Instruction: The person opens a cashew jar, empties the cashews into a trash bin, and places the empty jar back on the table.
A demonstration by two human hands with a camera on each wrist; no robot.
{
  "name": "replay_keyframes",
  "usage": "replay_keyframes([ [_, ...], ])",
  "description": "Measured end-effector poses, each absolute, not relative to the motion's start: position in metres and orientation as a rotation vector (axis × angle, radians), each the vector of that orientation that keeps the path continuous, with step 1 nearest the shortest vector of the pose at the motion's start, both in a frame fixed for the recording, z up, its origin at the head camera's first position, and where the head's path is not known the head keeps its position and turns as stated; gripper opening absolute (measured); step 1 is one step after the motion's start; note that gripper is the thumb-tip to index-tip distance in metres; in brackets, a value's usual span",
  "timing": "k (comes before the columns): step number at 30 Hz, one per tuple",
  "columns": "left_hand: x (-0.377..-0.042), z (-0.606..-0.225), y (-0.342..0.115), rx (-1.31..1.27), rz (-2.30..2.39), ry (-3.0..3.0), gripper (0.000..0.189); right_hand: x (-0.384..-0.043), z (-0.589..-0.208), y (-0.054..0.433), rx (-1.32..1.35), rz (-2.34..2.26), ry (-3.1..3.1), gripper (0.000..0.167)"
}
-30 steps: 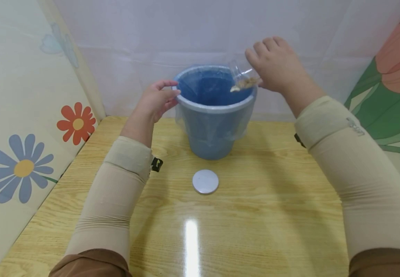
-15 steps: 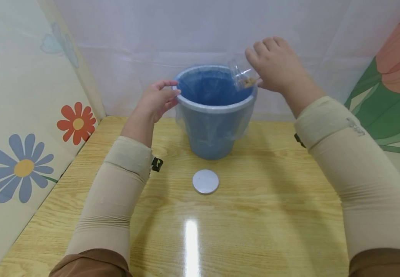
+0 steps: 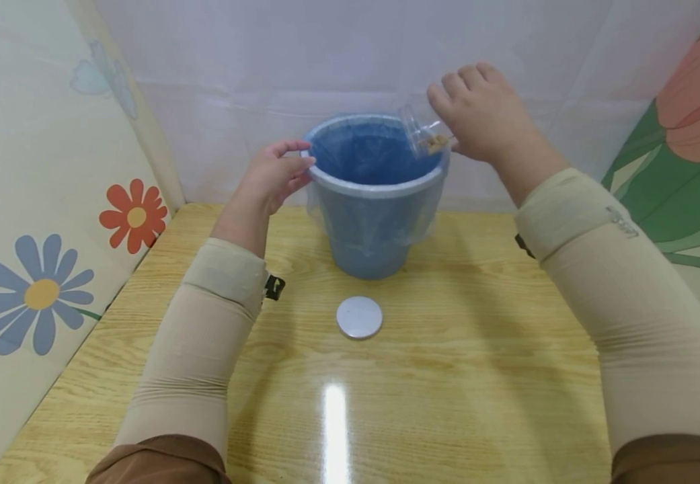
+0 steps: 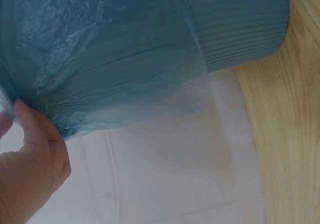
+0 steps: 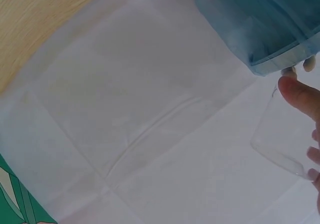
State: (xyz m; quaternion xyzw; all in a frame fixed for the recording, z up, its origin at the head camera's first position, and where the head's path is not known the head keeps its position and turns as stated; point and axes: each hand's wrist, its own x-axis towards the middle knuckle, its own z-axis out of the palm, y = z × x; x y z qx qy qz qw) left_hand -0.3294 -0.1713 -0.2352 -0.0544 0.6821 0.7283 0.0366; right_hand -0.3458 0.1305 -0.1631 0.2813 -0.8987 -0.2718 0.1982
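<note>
A blue trash can (image 3: 369, 235) stands upright at the back of the table, lined with a clear plastic bag (image 4: 135, 83) folded down over its rim. My left hand (image 3: 274, 176) pinches the left side of that rim, thumb and fingers on the bag. Over the right side of the opening, my right hand (image 3: 479, 114) grips a clear jar (image 3: 412, 131) tipped with its mouth toward the can. A few tan pieces (image 3: 436, 143) lie in the jar. In the right wrist view, the jar (image 5: 280, 139) is seen through from the side, beside the can's rim.
A round white lid (image 3: 359, 317) lies flat on the wooden table (image 3: 422, 376) in front of the can. A white cloth wall (image 3: 277, 60) rises close behind. Printed flower panels (image 3: 41, 294) border the left and right.
Fewer tan pieces are in the jar than a second ago, and the pale piece at its mouth is gone. Both hands have stayed nearly in place.
</note>
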Motion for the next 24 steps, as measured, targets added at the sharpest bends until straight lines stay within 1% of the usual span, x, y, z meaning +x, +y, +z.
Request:
replay_keyframes([
  [24,-0.3287,-0.236,-0.1716,-0.171,2.214,2.119,0.039,-0.3459,-0.1668,0.1292,0.834,-0.794,-2.406,0.085],
])
